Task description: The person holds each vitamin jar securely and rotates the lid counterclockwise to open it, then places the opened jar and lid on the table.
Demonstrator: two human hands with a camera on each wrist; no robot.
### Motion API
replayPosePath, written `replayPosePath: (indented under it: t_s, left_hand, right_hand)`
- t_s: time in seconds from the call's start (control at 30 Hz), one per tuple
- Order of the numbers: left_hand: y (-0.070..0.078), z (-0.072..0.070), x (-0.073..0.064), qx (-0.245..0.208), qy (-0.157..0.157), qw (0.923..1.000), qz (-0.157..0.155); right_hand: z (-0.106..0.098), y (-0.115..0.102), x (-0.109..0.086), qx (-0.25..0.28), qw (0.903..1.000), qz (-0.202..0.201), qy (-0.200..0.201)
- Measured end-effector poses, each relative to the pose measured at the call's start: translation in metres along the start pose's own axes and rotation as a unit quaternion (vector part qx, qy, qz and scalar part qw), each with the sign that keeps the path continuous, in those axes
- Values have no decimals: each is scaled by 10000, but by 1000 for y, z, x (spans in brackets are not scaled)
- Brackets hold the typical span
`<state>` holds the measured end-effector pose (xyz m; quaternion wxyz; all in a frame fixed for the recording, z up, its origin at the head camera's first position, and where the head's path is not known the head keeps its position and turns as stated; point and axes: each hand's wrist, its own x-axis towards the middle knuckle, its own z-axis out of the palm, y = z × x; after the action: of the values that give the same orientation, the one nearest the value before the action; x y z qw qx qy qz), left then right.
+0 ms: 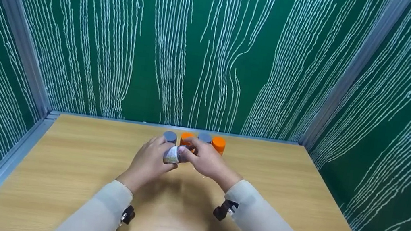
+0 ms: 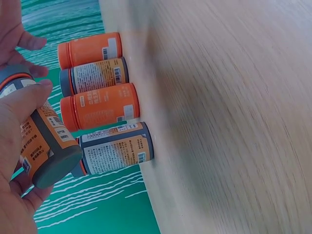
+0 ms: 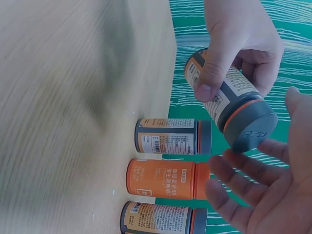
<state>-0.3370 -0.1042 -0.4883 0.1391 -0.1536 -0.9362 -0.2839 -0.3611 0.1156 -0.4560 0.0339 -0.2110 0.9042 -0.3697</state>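
Note:
My left hand [image 1: 148,158] grips a pill bottle [image 2: 53,134] with an orange, white and grey label, its body tilted above the table. The bottle's grey cap [image 3: 251,126], with an orange ring below it, points toward my right hand [image 1: 209,160]. In the right wrist view, the right hand's fingers [image 3: 239,178] are spread and loosely bent, fingertips right at the cap's edge. Its thumb stands away from the cap. Close behind the hands, an orange bottle [image 2: 100,107] and a grey-capped bottle [image 2: 117,148] stand side by side on the table.
Another grey-capped bottle [image 2: 100,75] and another orange bottle [image 2: 90,49] continue the row near the back edge of the wooden table [image 1: 70,176]. Green walls [image 1: 248,77] with white wavy lines rise behind and at both sides, joined by metal posts [image 1: 352,72].

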Motion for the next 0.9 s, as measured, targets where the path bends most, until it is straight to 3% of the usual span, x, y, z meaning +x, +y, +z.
replayPosePath:
  t_s: [0.13,0.23,0.43,0.67,0.9]
  left_hand:
    - [1,2,0,-34,2,10000,-37]
    - [1,3,0,-42,0,10000,-38]
    - [-1,3,-1,-30,-1,10000,8]
    - [-3,3,0,37,-35,9999,89]
    - [-2,3,-1,-2,-105,9999,-2]
  right_hand:
    - [1,-2,1,24,9989,459,-88]
    - [0,-2,1,89,9984,526,-201]
    - [0,-2,0,118,9991,344,-203]
    - [-1,1,0,-57,9997,-160,-147]
    - [-1,2,-1,-97,9990,-390,-184]
